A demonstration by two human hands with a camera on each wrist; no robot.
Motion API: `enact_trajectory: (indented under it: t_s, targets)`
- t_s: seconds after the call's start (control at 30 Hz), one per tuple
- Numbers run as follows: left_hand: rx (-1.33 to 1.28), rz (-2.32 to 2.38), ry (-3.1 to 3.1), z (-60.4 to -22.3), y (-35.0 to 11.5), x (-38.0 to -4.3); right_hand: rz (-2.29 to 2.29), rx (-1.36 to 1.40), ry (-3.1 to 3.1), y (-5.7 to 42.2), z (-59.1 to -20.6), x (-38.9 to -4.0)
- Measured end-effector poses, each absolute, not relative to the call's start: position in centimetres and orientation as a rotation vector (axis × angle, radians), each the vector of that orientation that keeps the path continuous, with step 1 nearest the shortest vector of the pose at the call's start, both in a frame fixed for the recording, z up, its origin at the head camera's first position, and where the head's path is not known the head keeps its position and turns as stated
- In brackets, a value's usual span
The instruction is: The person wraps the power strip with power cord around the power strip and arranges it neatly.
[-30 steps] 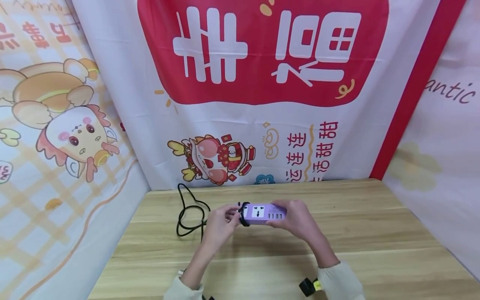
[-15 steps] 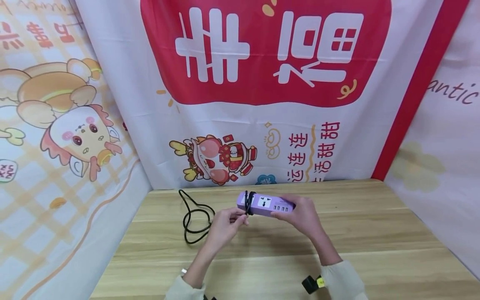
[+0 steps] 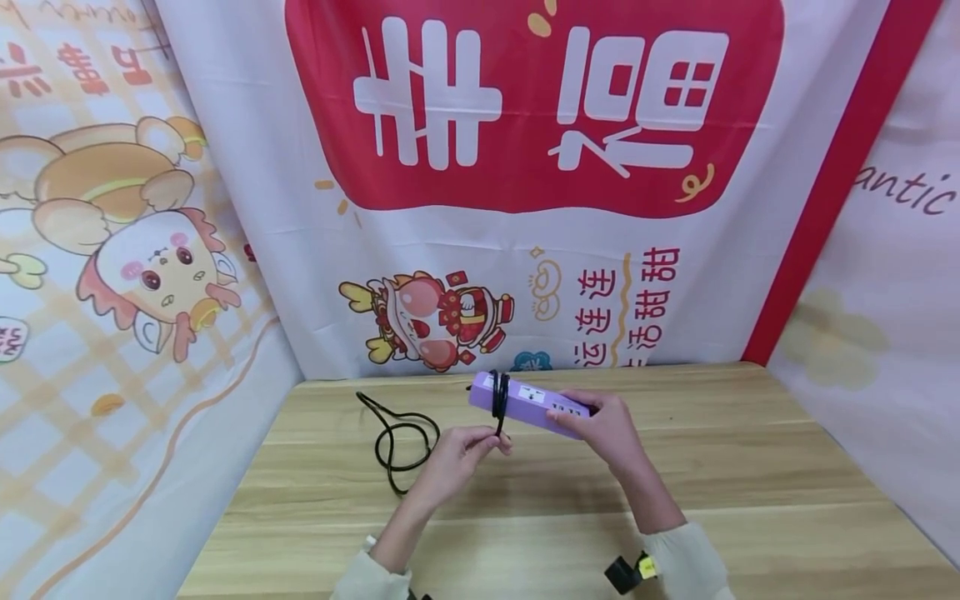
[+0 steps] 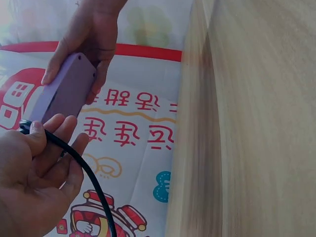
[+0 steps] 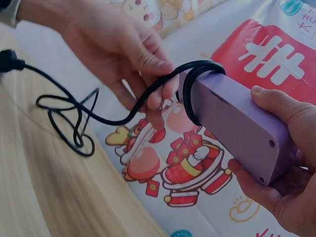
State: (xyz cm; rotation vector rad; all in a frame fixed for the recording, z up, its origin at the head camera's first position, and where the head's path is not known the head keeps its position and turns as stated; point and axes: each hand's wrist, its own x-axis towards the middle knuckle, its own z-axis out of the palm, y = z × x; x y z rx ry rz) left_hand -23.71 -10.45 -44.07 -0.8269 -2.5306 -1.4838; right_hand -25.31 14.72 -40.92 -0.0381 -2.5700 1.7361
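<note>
A purple power strip (image 3: pixel 540 408) with white socket faces and a row of USB ports is held up over the table, tilted, its left end higher. My right hand (image 3: pixel 611 429) grips its right end, thumb and fingers on opposite sides, as the right wrist view shows. A black cord (image 3: pixel 500 398) is looped round the strip's left part. Just below these turns my left hand (image 3: pixel 456 458) pinches the cord between thumb and fingers. From there the cord (image 4: pixel 94 177) runs off to loose loops on the table at the left; a black plug (image 5: pixel 10 61) shows in the right wrist view.
The wooden table (image 3: pixel 750 475) ends against a printed cloth (image 3: pixel 262 208) hanging behind, with more printed cloth on both sides. A small black item with a yellow label (image 3: pixel 621 575) is beside the right sleeve (image 3: pixel 686 562).
The power strip has tilted, its left end rising. My left hand has moved right and down from the strip's end with the cord, whose turns now show round the strip. The loose loops shifted right.
</note>
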Motion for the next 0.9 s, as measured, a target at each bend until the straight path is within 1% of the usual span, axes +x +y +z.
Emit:
enact_trajectory:
  t_s: [0.23, 0.37, 0.47, 0.57, 0.7, 0.8, 0.9]
  targets:
    - [-0.943, -1.331, -2.575, -45.1, -11.0, -24.3, 1.898, -0.070, -2.536, 15.0, -40.1, -25.1]
    - [-0.916, -1.356, -2.578, -45.4, -11.0, -24.4, 1.964, -0.004, -2.517, 15.1, -40.2, -25.1]
    - [-0.854, -1.418, -2.575, -45.3, -11.1, -24.4, 2.001, 0.130, -2.508, 15.1, -40.1, -24.9]
    - [-0.837, -1.440, -2.555, -45.2, -11.6, -24.5, 2.000, 0.333, -2.516, 15.2, -40.0, -24.6]
    - [-0.950, -1.335, -2.433, -45.2, -12.5, -24.8, 1.923, 0.587, -2.538, 15.6, -40.0, -24.4]
    - [-1.004, -1.243, -2.352, -45.1, -13.0, -25.0, 1.867, 0.722, -2.557, 15.9, -40.0, -24.3]
    - [-0.979, -1.220, -2.378, -45.0, -13.3, -25.1, 1.812, 0.865, -2.585, 16.0, -40.1, -24.3]
